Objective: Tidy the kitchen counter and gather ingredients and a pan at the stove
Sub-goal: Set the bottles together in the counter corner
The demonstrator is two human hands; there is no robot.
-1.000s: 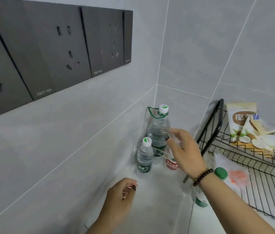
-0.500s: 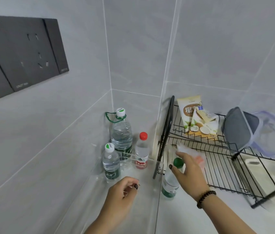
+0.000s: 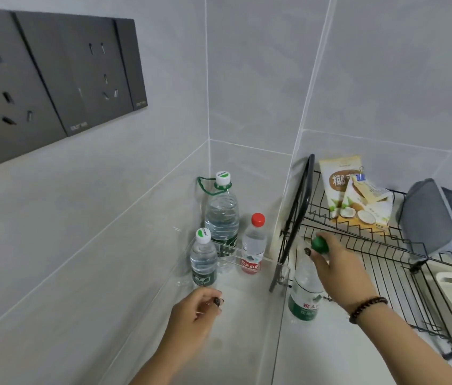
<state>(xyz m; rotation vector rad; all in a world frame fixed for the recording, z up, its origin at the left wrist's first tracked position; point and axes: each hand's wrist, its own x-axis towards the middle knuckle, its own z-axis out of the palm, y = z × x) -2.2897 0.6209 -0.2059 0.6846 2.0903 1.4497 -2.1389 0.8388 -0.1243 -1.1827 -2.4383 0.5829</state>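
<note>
Grey-tiled desk corner: right grip (image 3: 336, 262) pinches the green cap (image 3: 319, 245) of a bottle (image 3: 304, 293) beside the rack (image 3: 297, 218); smooth, probably light — grasp the body. Left grip (image 3: 194, 315) loosely curled, empty.

Clear plastic bottles (image 3: 221, 218), black wire rack (image 3: 380, 251), matt tiles (image 3: 261, 79).

One view only, my head camera. It looks forward and down into a tiled corner, tilted and wide-angle, so wall lines bow. Socket panel (image 3: 52, 76) sits close at upper left; the wire rack (image 3: 386, 262) runs off frame right. Both forearms enter from the bottom edge, near the lens. The white surface (image 3: 330, 354) fills the lower frame. No second view to overlap
</note>
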